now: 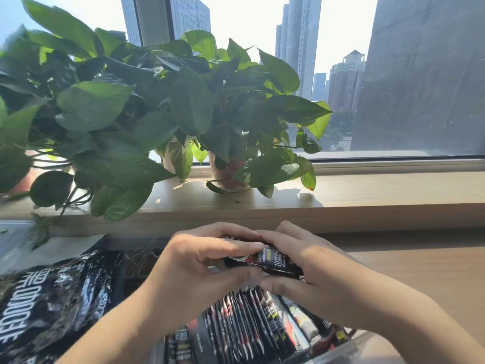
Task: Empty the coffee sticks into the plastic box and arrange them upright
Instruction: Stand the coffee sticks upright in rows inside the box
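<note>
Black coffee bag (52,306) is lying flat on the surface (420,271) left of the plastic box (349,349), looking crumpled and slack. Guessing it's emptied, but its opening isn't showing. Left hand (199,261) is hovering just above the box, fingers curled round the left end of a small bundle of coffee sticks (275,261). The bundle is lying roughly horizontal above the box, apart from the sticks below as far as I can tell. Inside the box a row of sticks (249,319) is standing on edge, packed close and leaning a bit; the ones toward the box's right side are tilting more. Right hand (315,266) is gripping the other end of the bundle, fingers wrapped round it. Reads like both hands are squaring the bundle before it goes in. Status call: emptying is looking done, arranging is well along, and most sticks are sitting in the box near upright. Remaining: seating this bundle upright, then straightening the leaners. The front of the box is running out of frame, so I can't tell whether anything is lying loose there.
</note>
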`<state>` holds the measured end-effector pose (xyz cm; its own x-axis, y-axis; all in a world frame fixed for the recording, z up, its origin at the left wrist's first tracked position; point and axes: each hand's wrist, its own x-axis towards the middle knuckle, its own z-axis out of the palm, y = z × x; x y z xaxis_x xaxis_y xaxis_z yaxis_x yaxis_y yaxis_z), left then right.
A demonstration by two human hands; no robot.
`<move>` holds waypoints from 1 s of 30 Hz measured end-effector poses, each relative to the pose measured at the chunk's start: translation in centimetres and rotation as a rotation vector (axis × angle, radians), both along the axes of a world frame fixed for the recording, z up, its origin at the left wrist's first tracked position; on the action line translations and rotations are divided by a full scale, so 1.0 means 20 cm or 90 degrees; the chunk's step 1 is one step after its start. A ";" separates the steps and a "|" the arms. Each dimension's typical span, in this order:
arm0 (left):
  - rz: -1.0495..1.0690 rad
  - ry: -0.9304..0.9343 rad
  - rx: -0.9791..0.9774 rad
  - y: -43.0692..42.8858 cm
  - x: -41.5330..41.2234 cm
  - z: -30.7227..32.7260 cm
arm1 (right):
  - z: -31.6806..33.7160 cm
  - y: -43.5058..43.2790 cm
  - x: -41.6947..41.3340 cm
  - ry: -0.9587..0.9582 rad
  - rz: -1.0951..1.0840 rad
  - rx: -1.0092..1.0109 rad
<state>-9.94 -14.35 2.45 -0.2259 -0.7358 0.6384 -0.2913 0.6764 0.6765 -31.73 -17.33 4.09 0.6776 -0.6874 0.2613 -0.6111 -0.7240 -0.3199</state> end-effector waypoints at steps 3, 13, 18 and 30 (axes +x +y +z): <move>-0.002 0.049 0.044 0.00 -0.01 0.00 | 0.00 -0.01 0.00 -0.009 -0.002 0.015; -0.040 0.047 0.119 0.01 0.00 0.04 | -0.02 -0.03 0.00 -0.045 0.004 0.041; -0.019 0.095 0.185 0.01 0.00 0.05 | -0.04 -0.02 0.00 -0.098 0.011 0.099; -0.055 0.128 0.281 0.04 0.00 0.07 | -0.02 -0.03 -0.02 -0.293 0.060 0.268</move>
